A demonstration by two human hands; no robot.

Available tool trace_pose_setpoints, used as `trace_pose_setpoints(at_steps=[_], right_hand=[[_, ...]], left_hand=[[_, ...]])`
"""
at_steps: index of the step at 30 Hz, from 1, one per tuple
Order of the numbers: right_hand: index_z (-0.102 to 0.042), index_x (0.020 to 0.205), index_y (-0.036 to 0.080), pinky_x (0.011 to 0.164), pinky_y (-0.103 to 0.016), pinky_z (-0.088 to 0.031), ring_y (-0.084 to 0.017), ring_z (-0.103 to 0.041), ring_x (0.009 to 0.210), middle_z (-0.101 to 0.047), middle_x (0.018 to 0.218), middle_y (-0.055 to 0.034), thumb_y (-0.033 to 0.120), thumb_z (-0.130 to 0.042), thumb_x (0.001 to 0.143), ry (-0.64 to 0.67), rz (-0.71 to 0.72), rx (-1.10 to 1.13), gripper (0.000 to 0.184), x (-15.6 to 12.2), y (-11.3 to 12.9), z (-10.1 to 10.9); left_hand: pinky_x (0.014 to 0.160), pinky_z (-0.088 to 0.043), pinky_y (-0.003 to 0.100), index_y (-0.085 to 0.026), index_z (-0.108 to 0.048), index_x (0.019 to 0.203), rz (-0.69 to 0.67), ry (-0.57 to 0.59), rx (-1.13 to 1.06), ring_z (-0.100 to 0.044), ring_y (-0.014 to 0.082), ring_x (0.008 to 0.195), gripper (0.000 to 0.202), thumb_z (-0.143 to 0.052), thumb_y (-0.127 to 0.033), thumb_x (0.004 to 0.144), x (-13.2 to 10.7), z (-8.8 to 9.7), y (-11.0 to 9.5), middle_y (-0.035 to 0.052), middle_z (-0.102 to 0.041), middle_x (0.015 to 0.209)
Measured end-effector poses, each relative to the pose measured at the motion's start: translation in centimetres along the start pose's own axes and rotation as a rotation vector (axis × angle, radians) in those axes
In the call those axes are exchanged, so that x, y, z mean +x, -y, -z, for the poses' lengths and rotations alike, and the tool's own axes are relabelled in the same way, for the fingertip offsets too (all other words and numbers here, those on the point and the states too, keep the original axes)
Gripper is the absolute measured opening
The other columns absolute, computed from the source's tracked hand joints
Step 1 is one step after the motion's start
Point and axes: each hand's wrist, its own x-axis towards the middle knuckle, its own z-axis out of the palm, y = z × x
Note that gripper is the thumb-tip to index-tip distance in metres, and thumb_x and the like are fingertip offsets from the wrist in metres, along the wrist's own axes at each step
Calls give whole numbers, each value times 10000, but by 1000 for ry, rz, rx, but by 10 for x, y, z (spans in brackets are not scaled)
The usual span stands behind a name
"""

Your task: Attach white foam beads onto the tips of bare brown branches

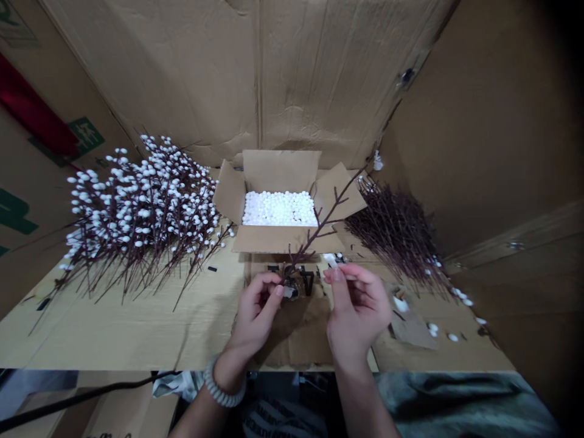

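Two grips at once: clamping a bare branch (318,232), slanted across the open box (269,239), in the left hand (255,309) and pinching a small white piece (330,260) in the right hand (357,311), perhaps risking a drop through slackness or a snag through swinging.

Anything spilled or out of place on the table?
Yes, minor: a few white balls lie loose on the right of the table, near a scrap, apart from the heap in the box. Dark bits also lie scattered to the left. The box itself stands upright.
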Motion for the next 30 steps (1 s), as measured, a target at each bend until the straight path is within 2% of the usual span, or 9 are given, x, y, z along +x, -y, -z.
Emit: trace_pose_setpoints(at_steps=[5, 21, 30], right_hand=[[-684, 791, 210, 583, -199, -525, -109, -661, 621, -696, 696, 13, 171, -688, 764, 49, 6, -62, 48, 1, 4, -1], [-667, 778, 183, 563, -257, -535, -145, -653, 607, -693, 685, -14, 217, -673, 766, 73, 21, -129, 37, 1, 6, 0], [-666, 777, 190, 556, -250, -529, -136, -640, 591, -682, 672, -2, 208, -685, 763, 36, 12, -78, 29, 1, 4, 2]], left_hand=[[528, -387, 200, -202, -577, 935, -12, 1, 2, -481, 104, 565, 122, -546, -312, 893, 0, 0, -1, -35, -543, 661], [496, -375, 213, -191, -581, 918, -14, -15, -2, -472, 109, 538, 165, -557, -350, 878, 1, -1, -3, -31, -536, 648], [510, -387, 220, -184, -581, 918, 1, -17, 7, -485, 115, 550, 192, -560, -370, 875, 1, -1, -4, -22, -544, 654]])
